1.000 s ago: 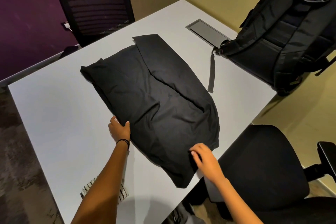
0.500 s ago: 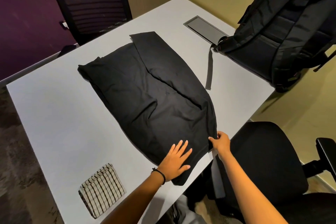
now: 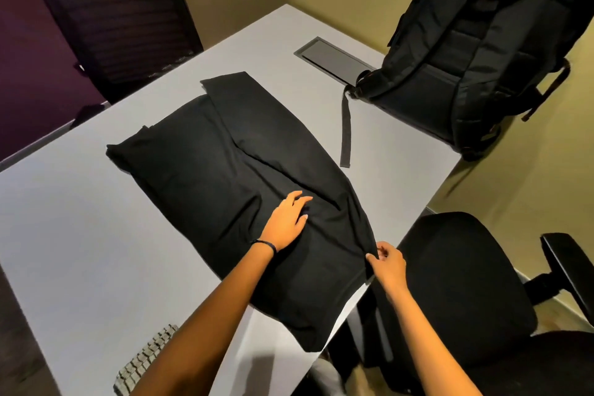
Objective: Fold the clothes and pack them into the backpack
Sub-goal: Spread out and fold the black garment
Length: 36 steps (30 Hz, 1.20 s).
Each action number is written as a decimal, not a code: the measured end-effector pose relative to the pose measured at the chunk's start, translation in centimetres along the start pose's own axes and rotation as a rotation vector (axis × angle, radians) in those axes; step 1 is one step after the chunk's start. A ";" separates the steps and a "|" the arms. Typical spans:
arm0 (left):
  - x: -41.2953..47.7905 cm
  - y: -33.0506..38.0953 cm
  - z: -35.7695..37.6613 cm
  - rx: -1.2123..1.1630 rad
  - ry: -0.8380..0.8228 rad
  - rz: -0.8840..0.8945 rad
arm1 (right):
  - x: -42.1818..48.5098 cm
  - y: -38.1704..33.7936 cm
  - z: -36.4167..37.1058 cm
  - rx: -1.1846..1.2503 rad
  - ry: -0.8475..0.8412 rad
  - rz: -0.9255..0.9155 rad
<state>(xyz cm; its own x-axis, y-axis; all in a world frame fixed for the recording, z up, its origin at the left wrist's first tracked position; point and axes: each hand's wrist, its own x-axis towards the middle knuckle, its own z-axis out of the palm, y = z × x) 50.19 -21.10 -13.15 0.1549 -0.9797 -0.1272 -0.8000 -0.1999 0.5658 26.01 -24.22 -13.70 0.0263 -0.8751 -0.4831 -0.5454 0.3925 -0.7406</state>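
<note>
From the head camera, a black garment (image 3: 225, 177) lies spread across a pale grey table (image 3: 70, 235), partly folded, with one long panel laid over its right half and its near corner hanging just past the table's edge. The left hand (image 3: 287, 219) rests flat on the cloth near its middle, palm down, fingers loosely spread and pressing the fabric to the table. A thin dark band circles that wrist. The right hand (image 3: 387, 262) is at the garment's right edge, close to the table's rim, with thumb and fingertips pinching a small fold of the cloth.

A black backpack (image 3: 475, 51) stands upright at the far right corner of the table, well apart from the garment, and one strap (image 3: 346, 128) trails from it flat on the tabletop. A checked cloth (image 3: 141, 360), folded, lies at the near edge, partly hidden by the left forearm. A black office chair (image 3: 463, 273) sits just beside the table on the right, and another chair (image 3: 125, 26) stands at the far side.
</note>
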 end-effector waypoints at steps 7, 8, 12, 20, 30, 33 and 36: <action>5.0 -4.1 -3.7 -0.023 0.019 -0.180 | 1.7 -0.9 0.3 0.029 -0.063 0.026; 5.4 -4.8 -4.3 -0.031 0.030 -0.207 | 1.7 -1.1 0.3 0.038 -0.072 0.029; 7.8 -8.9 -7.4 -0.065 0.082 -0.309 | 3.1 -2.6 1.0 -0.005 -0.076 0.004; 12.4 -15.6 -12.6 -0.102 0.161 -0.417 | 6.5 -6.0 3.1 -0.345 -0.071 -0.109; 14.5 -16.5 -13.0 -0.060 0.170 -0.323 | 6.4 -6.3 3.6 -0.395 0.041 -0.124; 15.2 -14.4 -11.2 0.052 0.107 -0.166 | 4.9 -5.7 2.8 -0.293 0.126 -0.196; 16.5 -11.0 -9.4 0.169 0.021 0.108 | 4.0 -4.6 2.1 -0.266 0.167 -0.223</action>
<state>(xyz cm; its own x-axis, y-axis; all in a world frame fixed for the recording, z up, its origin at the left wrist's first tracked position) 66.98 -35.22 -13.83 0.0742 -0.9957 -0.0550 -0.8984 -0.0907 0.4297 30.42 -28.92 -13.16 0.0435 -0.9734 -0.2250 -0.7403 0.1198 -0.6615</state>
